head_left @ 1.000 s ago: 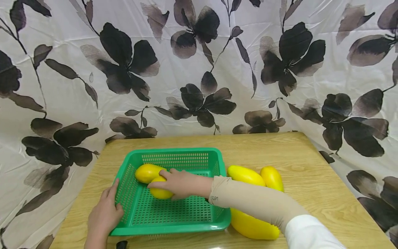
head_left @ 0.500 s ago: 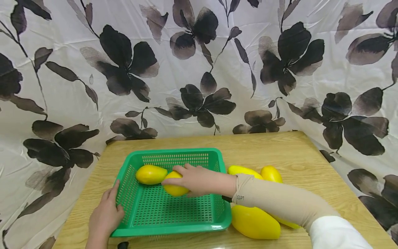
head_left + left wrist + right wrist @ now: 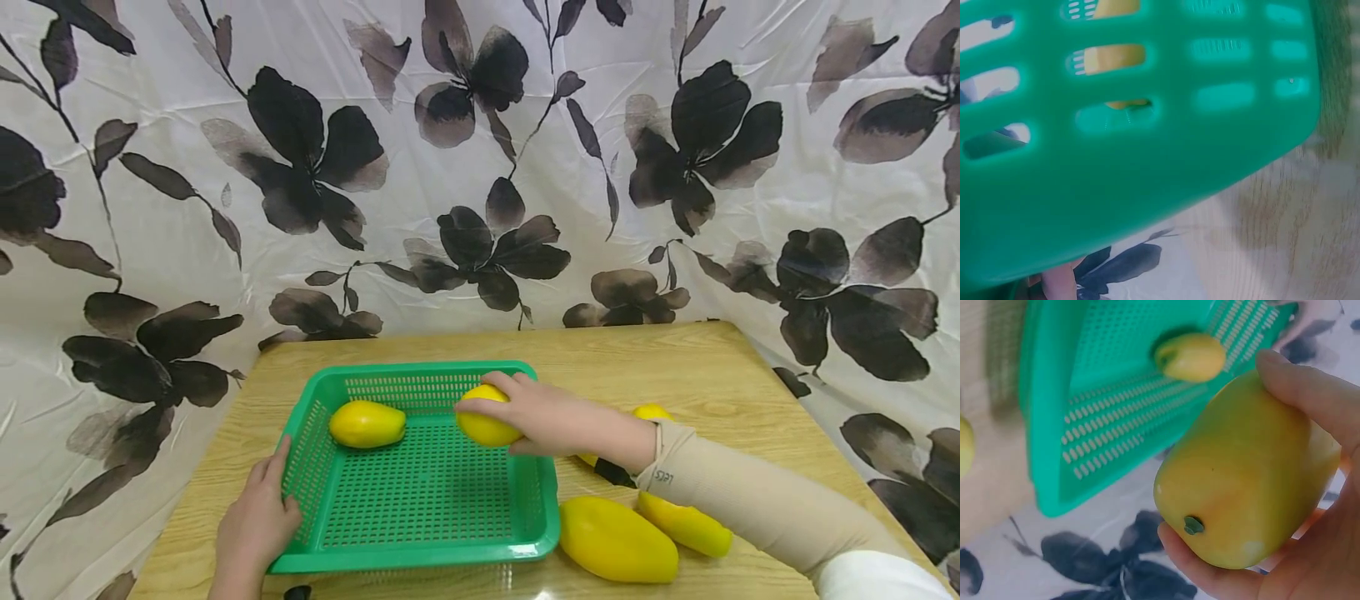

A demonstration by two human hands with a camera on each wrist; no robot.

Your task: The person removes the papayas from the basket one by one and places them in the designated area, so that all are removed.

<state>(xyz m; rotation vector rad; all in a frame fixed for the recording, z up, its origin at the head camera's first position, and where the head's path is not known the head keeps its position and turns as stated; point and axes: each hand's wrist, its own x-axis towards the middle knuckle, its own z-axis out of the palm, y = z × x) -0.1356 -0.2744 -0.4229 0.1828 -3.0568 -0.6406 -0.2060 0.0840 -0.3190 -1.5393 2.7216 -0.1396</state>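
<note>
My right hand [image 3: 551,417] grips a yellow papaya [image 3: 483,421] above the right side of a green perforated plastic basket [image 3: 420,560]. In the right wrist view, thumb and fingers curl round the held papaya [image 3: 1241,481], whose small green stem faces the camera. A second papaya [image 3: 367,425] lies in the basket near its back left corner. My left hand [image 3: 255,521] holds the basket's left rim, with the thumb over the edge. The basket's slotted wall [image 3: 1122,187] fills most of the left wrist view and hides nearly all of that hand.
Right of the basket, a large papaya [image 3: 618,542] and a smaller one [image 3: 690,525] lie on the wooden table [image 3: 622,350]. Another yellow papaya [image 3: 651,412] is partly behind the right forearm. A floral cloth [image 3: 480,150] hangs behind the table.
My right hand has lifted the papaya from beside the other one and carried it rightward, towards the basket's right wall. My left hand and the basket have stayed in place.
</note>
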